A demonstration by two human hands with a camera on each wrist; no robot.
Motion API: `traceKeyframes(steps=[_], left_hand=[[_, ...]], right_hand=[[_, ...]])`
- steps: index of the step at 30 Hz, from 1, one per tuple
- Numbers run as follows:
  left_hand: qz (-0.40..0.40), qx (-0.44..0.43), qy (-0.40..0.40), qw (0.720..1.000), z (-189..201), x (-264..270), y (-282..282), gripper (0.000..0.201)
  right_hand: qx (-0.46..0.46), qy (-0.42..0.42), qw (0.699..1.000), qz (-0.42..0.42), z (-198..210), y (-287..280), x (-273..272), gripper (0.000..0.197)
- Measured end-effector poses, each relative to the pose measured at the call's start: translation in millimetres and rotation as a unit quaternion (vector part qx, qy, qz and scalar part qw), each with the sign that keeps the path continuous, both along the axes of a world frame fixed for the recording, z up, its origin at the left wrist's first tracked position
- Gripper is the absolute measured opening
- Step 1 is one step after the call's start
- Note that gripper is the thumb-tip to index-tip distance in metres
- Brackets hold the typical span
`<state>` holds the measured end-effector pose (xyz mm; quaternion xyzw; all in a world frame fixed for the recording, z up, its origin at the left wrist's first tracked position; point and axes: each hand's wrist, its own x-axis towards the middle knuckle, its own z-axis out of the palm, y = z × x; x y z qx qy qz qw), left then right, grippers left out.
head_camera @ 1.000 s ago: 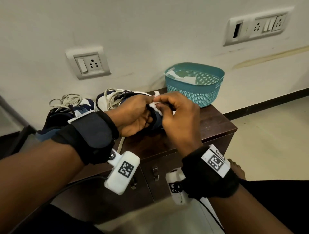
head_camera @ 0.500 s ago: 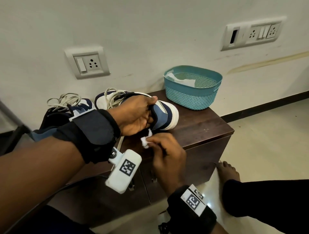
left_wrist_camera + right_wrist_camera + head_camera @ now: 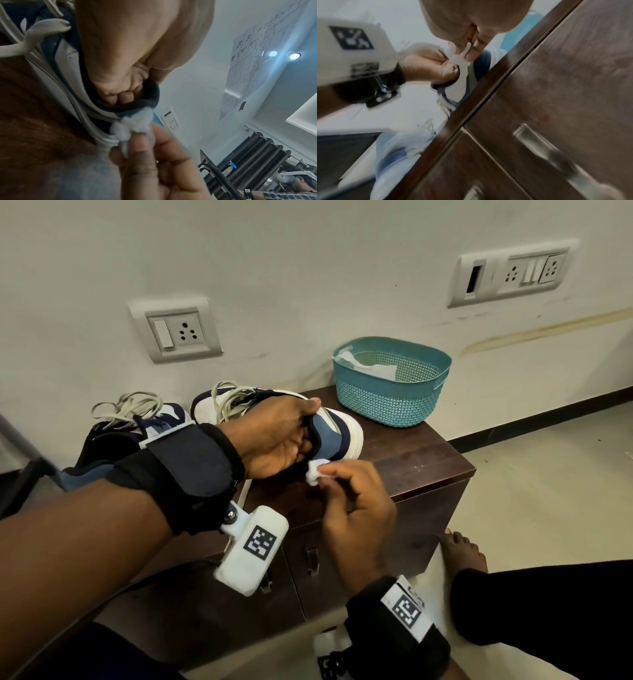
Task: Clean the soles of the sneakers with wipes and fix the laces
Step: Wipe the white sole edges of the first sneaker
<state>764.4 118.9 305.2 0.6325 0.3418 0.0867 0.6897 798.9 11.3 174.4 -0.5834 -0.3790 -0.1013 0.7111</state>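
Observation:
A blue and white sneaker [image 3: 337, 436] lies on the dark wooden cabinet [image 3: 411, 460]. My left hand [image 3: 274, 436] grips its heel collar, fingers hooked inside the opening [image 3: 125, 94]. My right hand [image 3: 349, 494] pinches a small crumpled white wipe [image 3: 317, 474] at the sneaker's near side, by the sole edge [image 3: 106, 140]. The wipe [image 3: 132, 124] shows between fingertips in the left wrist view and blurred [image 3: 458, 58] in the right wrist view. A second sneaker [image 3: 113, 436] with loose beige laces [image 3: 130, 407] lies to the left.
A teal perforated basket [image 3: 390, 398] holding white wipes stands at the cabinet's back right, against the wall. Wall sockets [image 3: 176, 332] sit above. Drawer handles [image 3: 544, 150] face me below the top. My bare foot [image 3: 462, 553] rests on the floor at right.
My right hand came down from the top of the sneaker's heel to its near lower side, still pinching the wipe. The left hand kept its grip on the heel collar.

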Motion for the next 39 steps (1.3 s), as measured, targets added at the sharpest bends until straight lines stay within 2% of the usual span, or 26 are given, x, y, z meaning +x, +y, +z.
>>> traceKeyframes(steps=[2, 4, 9, 11, 13, 15, 21, 23, 26, 29, 31, 35, 38, 39], left_hand=[[-0.001, -0.002, 0.003, 1.000, -0.7, -0.7, 0.7, 0.041], [-0.005, -0.001, 0.007, 1.000, -1.8, -1.5, 1.0, 0.042], [-0.006, 0.012, -0.005, 1.000, -3.8, -4.6, 0.9, 0.048], [-0.020, 0.024, -0.010, 0.999, -5.1, -5.5, -0.6, 0.051], [-0.027, 0.050, -0.007, 0.998, -5.9, -4.9, -4.7, 0.038], [-0.026, 0.099, -0.002, 0.995, -7.7, -4.2, -4.9, 0.026], [-0.063, 0.135, 0.017, 0.989, -6.7, -11.2, -4.7, 0.014], [-0.075, 0.145, 0.011, 0.986, -6.5, -13.9, -5.4, 0.017], [-0.086, 0.147, 0.005, 0.985, -6.0, -17.1, -5.0, 0.014], [-0.090, 0.139, 0.004, 0.986, -8.4, -18.1, -3.3, 0.028], [-0.085, 0.136, -0.002, 0.987, -10.2, -18.6, -2.9, 0.029], [-0.071, 0.134, 0.002, 0.988, -9.6, -17.1, -4.0, 0.018], [-0.045, 0.124, 0.012, 0.991, -9.5, -16.0, -4.3, 0.048], [-0.040, 0.125, 0.015, 0.991, -9.6, -15.6, -4.6, 0.050]], right_hand=[[0.036, 0.047, 0.998, -0.036, 10.7, 1.8, 9.7, 0.019], [0.044, 0.062, 0.997, -0.032, 18.5, 5.0, 17.5, 0.017], [0.016, 0.040, 0.999, -0.017, 17.7, 4.6, 18.6, 0.020], [-0.022, 0.065, 0.997, -0.027, 18.0, 7.3, 34.2, 0.021], [-0.076, 0.130, 0.988, -0.014, 22.2, 12.5, 58.0, 0.020], [-0.108, 0.162, 0.981, 0.010, 27.5, 14.2, 73.1, 0.018], [-0.136, 0.070, 0.988, 0.006, 36.8, -1.8, 55.8, 0.016], [-0.161, 0.046, 0.986, -0.002, 48.7, 3.6, 60.3, 0.014], [-0.229, -0.001, 0.973, 0.030, 78.4, 22.7, 71.4, 0.013], [-0.290, -0.049, 0.954, 0.067, 103.1, 41.2, 79.0, 0.013], [-0.317, -0.066, 0.942, 0.085, 108.4, 45.9, 82.0, 0.013], [-0.285, -0.050, 0.956, 0.057, 89.1, 30.1, 81.8, 0.016], [-0.225, -0.045, 0.973, 0.013, 59.8, 4.9, 69.3, 0.020], [-0.203, -0.048, 0.978, 0.007, 50.7, -2.9, 65.2, 0.021]])
